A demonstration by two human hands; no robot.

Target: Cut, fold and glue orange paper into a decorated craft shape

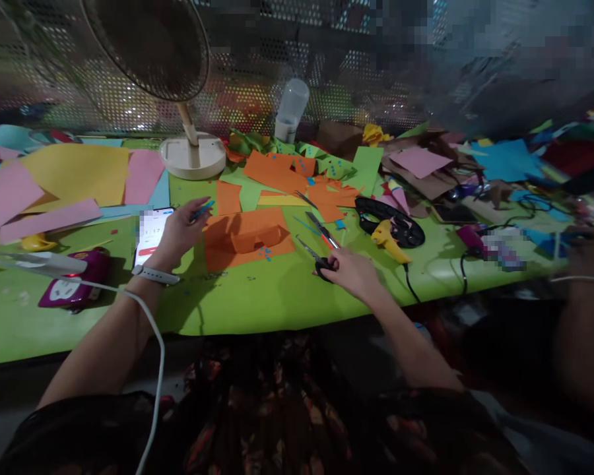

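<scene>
My left hand (178, 231) is closed in a pinch on a small blue paper piece (202, 210), just above a lit phone (153, 234) lying on the table. My right hand (354, 272) has its fingers closed at the black handles of a pair of scissors (321, 264), whose blades point away to the left. Beside those fingers lies a slim tool with a red part (327, 232); its kind is unclear. Between both hands sits an orange paper sheet (218, 247) with a folded orange paper shape (257, 239) and tiny blue bits on it.
A fan (193, 158) and a clear bottle (293, 109) stand at the back. Right of my right hand are a yellow glue gun (389, 241) and a black tape-like ring (410, 231). A purple power strip (74, 284) sits left. Another person's arm (584, 297) shows far right.
</scene>
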